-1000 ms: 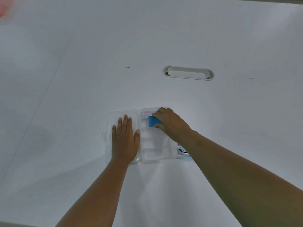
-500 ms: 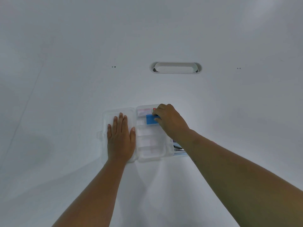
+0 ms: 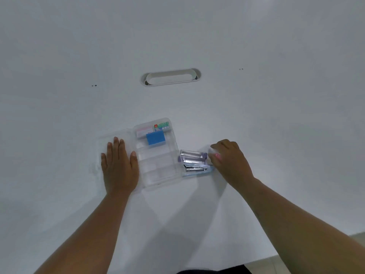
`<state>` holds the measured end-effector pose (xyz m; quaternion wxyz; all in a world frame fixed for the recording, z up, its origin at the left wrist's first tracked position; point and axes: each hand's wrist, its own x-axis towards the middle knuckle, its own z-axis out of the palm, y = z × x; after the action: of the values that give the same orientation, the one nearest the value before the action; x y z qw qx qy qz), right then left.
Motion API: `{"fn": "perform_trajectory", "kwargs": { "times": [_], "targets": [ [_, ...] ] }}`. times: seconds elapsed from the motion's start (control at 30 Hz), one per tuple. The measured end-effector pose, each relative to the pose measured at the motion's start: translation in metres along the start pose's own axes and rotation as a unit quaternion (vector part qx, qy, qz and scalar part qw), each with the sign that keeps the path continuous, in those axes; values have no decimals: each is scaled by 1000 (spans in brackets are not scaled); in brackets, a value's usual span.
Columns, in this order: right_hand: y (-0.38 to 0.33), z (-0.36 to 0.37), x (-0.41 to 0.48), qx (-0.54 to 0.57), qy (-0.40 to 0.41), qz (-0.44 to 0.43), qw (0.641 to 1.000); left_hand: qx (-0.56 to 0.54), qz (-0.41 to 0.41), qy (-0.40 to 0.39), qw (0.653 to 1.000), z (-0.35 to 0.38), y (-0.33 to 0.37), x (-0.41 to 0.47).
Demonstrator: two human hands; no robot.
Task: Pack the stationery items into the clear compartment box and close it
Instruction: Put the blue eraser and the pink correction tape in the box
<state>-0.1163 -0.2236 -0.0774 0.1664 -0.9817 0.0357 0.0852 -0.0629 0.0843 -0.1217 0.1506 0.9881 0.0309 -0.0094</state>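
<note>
- Clear compartment box (image 3: pixel 158 165) lies open on white table (image 3: pixel 256 115), lid (image 3: pixel 112 139) folded out flat to the L.
- L hand (image 3: pixel 118 165) palm-down on the lid, fingers flat & close together, thumb next to box edge; pins lid, grips nothing.
- Far end of box: blue block (image 3: pixel 155 138) sits partly over a pale pink-white packet (image 3: pixel 143 132); green-labelled small box (image 3: pixel 162 125) beside it at far R corner. Nearer compartments look empty.
- Stapler (image 3: pixel 194 162), silver w/ lilac trim, on table just R of box, touching or nearly.
- R hand (image 3: pixel 230 159) right of stapler, fingers curled around a small pink-white item (image 3: pixel 216 156); what it is — can't tell.
- Oval cable slot (image 3: pixel 170 77) farther back.
</note>
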Motion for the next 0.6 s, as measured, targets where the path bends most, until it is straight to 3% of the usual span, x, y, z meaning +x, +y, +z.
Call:
{"fn": "perform_trajectory", "kwargs": {
  "times": [0.33,0.5,0.6],
  "targets": [
    [8,3,-9,25,33,10,999,-5,-3,-4,1000,-2,3,0],
    [-50,-17,28,36,80,-105,991,-18,7,-19,1000,-8,0,0],
    [-94,-17,46,31,47,-201,978,-16,15,-23,999,-10,-6,-1]
  ]
}}
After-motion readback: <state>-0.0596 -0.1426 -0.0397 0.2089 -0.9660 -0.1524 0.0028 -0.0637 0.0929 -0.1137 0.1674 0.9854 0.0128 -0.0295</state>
